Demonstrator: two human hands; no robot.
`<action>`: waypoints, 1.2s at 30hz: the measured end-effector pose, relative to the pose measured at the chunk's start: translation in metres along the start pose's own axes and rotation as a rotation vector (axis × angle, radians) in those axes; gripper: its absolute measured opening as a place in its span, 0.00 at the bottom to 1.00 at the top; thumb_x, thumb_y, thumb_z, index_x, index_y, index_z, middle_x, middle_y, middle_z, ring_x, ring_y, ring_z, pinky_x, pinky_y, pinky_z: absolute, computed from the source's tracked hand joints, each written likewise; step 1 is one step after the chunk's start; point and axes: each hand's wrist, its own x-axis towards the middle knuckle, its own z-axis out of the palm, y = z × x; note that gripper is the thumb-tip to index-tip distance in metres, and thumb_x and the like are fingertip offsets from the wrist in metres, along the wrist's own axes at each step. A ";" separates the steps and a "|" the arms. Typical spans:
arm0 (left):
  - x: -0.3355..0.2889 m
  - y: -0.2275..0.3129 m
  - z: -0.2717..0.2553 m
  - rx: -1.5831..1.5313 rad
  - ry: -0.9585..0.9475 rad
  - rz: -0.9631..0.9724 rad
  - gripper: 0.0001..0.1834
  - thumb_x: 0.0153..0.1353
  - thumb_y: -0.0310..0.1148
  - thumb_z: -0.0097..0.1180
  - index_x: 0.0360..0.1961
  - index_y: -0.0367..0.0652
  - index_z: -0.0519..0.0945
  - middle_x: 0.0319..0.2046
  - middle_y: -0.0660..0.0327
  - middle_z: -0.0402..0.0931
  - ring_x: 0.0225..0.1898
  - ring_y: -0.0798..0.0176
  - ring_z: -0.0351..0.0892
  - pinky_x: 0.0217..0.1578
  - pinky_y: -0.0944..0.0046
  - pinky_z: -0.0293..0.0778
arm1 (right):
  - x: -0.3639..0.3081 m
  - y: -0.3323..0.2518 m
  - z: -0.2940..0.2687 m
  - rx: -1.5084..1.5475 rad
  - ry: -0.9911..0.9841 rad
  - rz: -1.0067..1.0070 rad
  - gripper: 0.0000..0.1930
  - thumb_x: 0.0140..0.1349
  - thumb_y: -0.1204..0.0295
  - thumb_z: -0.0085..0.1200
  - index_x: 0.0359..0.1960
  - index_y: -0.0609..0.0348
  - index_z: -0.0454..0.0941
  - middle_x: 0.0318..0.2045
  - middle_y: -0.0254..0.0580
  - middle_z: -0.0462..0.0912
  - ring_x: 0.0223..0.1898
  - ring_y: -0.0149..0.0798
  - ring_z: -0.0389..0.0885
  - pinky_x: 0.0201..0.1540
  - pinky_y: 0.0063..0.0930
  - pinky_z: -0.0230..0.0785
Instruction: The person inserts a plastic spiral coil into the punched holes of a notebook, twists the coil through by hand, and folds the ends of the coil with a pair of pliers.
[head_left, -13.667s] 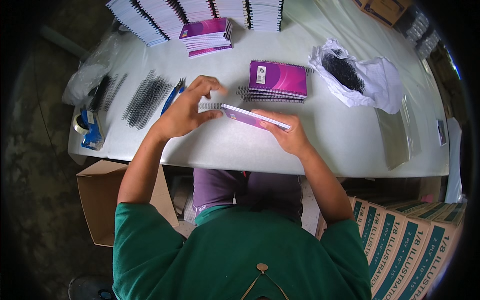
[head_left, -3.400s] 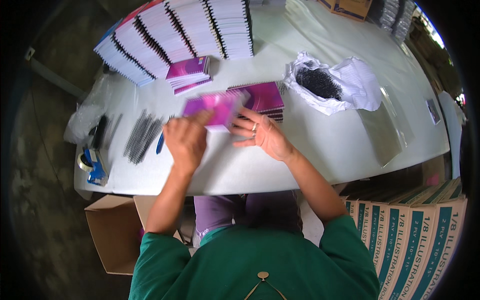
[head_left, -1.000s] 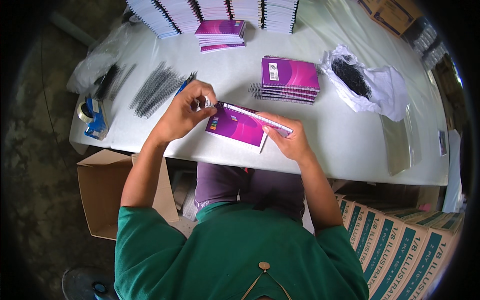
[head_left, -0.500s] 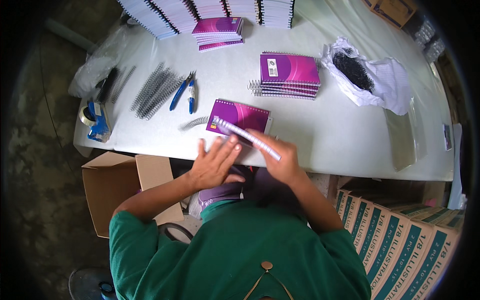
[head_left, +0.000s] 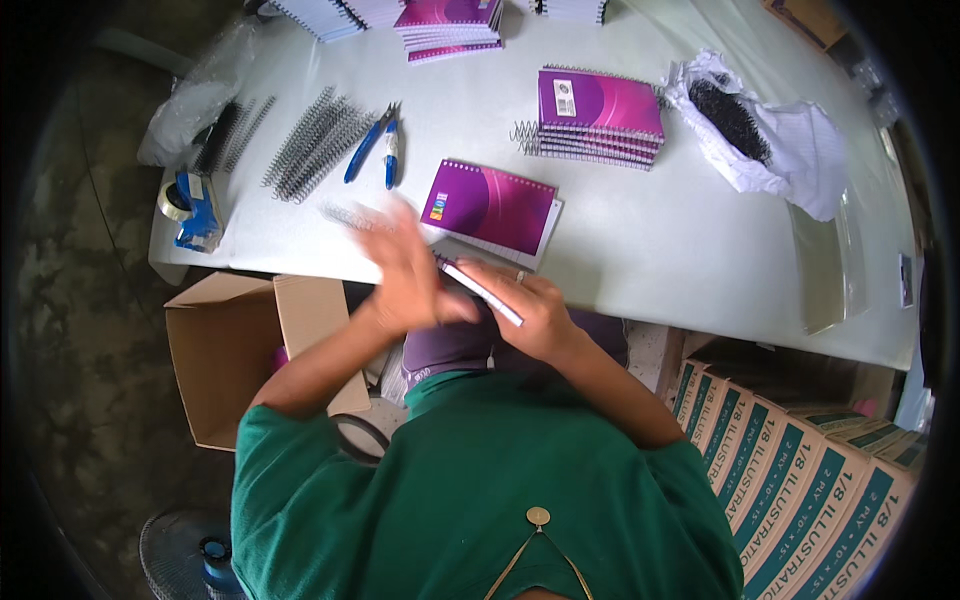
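Near the front edge of the white-covered table (head_left: 680, 265), in the head view, the right hand (head_left: 540, 310) pinches a thin notebook (head_left: 487, 293) edge-on between thumb and fingers, its white page edge turned up. The left hand (head_left: 405, 275) is blurred; its fingers look spread, and whether its thumb touches the thin notebook I cannot tell. Just beyond lies a purple-covered notebook (head_left: 490, 205), flat, with punched holes along its far edge and no coil visible in them.

The step in hand looks like readying the punched pages for a spiral. The next move seems to call for lining up the holes while the right hand keeps its pinch, then bringing in a coil, with the blue-handled nippers (head_left: 370, 148) and loose wire coils (head_left: 315, 150) within reach.

A smeared single coil (head_left: 350, 215) lies by the left fingertips; contact there is unclear. The thin notebook's cover is mostly hidden by the right hand and the steep angle, so its holes cannot be checked. Beyond, the upright bound books (head_left: 325, 15) are cut off by the upper edge.
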 end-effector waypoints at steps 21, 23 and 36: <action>0.010 0.031 -0.006 -0.066 0.003 0.405 0.53 0.50 0.71 0.42 0.60 0.32 0.51 0.52 0.42 0.59 0.47 0.30 0.62 0.47 0.25 0.53 | 0.006 0.010 0.002 0.189 -0.019 0.072 0.40 0.50 0.80 0.53 0.66 0.56 0.48 0.47 0.50 0.77 0.42 0.53 0.79 0.40 0.38 0.73; 0.038 0.030 -0.017 0.212 0.040 0.284 0.53 0.51 0.71 0.40 0.61 0.32 0.50 0.52 0.44 0.60 0.51 0.30 0.60 0.51 0.24 0.49 | 0.008 0.014 0.008 0.213 -0.089 0.115 0.39 0.51 0.79 0.52 0.66 0.56 0.48 0.48 0.50 0.77 0.43 0.50 0.79 0.41 0.37 0.72; 0.082 0.048 -0.045 -0.262 -0.308 0.077 0.21 0.43 0.33 0.66 0.42 0.48 0.79 0.38 0.66 0.78 0.41 0.65 0.76 0.50 0.58 0.58 | 0.012 0.012 -0.003 0.348 0.024 0.326 0.43 0.51 0.83 0.52 0.66 0.55 0.39 0.50 0.58 0.70 0.45 0.55 0.77 0.46 0.39 0.71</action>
